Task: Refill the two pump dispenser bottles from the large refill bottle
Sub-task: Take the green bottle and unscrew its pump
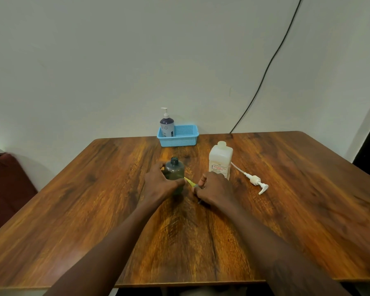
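Observation:
A dark translucent bottle (174, 170) stands upright mid-table with its neck uncovered; my left hand (161, 182) wraps its lower left side. My right hand (214, 190) is closed around a small pump part with a yellowish tube (189, 182) that points toward the dark bottle's base. The large white refill bottle (220, 160) stands just behind my right hand, its mouth uncapped. Its white pump head with tube (255, 180) lies flat on the table to the right. A purple pump dispenser bottle (166, 124) stands in the blue basket (184, 138) at the far edge.
The wooden table (297, 210) reaches to a white wall. A black cable (271, 60) runs down the wall to the table's far edge. A dark red seat (6, 184) sits at the left, below table level.

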`<state>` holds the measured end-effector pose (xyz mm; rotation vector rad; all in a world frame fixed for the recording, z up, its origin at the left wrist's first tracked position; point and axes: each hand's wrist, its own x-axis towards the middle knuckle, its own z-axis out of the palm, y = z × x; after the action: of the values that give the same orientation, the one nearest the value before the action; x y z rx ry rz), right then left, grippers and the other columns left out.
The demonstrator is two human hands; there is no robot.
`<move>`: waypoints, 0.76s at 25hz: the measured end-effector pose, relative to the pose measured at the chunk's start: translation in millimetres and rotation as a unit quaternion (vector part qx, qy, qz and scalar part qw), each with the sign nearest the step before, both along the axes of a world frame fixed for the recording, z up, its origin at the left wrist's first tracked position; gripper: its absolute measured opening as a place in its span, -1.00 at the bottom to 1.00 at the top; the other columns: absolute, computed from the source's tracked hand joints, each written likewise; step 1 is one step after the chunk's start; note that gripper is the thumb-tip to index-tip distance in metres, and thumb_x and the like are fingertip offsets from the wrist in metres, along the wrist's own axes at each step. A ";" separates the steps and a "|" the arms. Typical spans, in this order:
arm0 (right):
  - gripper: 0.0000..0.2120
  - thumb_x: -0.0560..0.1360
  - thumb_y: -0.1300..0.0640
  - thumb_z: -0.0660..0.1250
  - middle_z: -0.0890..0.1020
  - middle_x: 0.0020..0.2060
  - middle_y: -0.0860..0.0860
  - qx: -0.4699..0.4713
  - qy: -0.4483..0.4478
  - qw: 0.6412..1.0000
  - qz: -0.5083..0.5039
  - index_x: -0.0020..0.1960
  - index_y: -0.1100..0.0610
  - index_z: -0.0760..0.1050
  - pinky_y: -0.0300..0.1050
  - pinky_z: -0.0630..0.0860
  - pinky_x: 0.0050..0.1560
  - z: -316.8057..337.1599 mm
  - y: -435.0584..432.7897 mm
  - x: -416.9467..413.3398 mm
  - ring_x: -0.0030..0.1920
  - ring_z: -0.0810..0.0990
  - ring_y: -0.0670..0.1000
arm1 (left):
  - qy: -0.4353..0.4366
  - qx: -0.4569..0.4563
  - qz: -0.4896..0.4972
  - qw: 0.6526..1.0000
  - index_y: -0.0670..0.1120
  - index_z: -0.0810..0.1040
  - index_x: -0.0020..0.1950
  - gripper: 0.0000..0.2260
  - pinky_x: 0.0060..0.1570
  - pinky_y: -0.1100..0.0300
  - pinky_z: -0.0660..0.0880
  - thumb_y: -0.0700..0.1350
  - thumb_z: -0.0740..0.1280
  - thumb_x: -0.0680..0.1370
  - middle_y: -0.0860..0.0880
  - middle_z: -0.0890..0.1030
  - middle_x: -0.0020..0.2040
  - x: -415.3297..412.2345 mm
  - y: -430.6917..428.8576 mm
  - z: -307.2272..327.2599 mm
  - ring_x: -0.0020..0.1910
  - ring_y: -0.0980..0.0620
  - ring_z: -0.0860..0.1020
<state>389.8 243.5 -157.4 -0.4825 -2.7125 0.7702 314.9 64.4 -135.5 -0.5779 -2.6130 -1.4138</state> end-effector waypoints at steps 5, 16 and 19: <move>-0.82 0.47 -0.10 0.49 0.65 -0.21 -0.13 -0.035 0.056 0.998 -0.017 -0.16 -0.03 0.57 -0.15 0.61 -0.06 -1.5 4.3 6.4 -0.17 0.61 -0.13 | 0.008 -0.010 -0.004 1.000 -0.02 0.49 0.32 -0.31 -0.11 0.32 0.45 0.12 0.64 0.28 0.03 0.58 0.16 -2.1 10.8 -3.2 0.05 0.08 0.54; -0.21 0.34 -0.16 0.60 0.45 0.36 0.00 -0.041 0.264 0.956 -0.120 0.44 -0.06 0.31 -0.20 0.36 0.15 31.3 43.3 2.6 0.30 0.41 0.03 | 0.025 0.025 -0.040 0.999 -0.01 0.49 0.38 -0.30 -0.15 0.45 0.35 0.11 0.64 0.31 0.09 0.57 0.20 6.4 46.5 5.8 0.08 0.13 0.51; -0.07 0.34 -0.22 0.58 0.39 0.45 0.02 -0.120 0.179 0.971 -0.106 0.54 -0.07 0.16 0.07 0.45 0.26 27.3 53.0 -6.2 0.40 0.39 0.10 | 0.038 0.029 -0.060 0.997 0.04 0.49 0.39 -0.30 -0.12 0.41 0.38 0.19 0.61 0.32 0.07 0.59 0.22 4.9 51.6 6.9 0.09 0.13 0.53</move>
<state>383.6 296.5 -130.1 -0.6101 -2.2082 1.0186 319.9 116.0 -128.6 -0.7756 -2.5079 -1.4645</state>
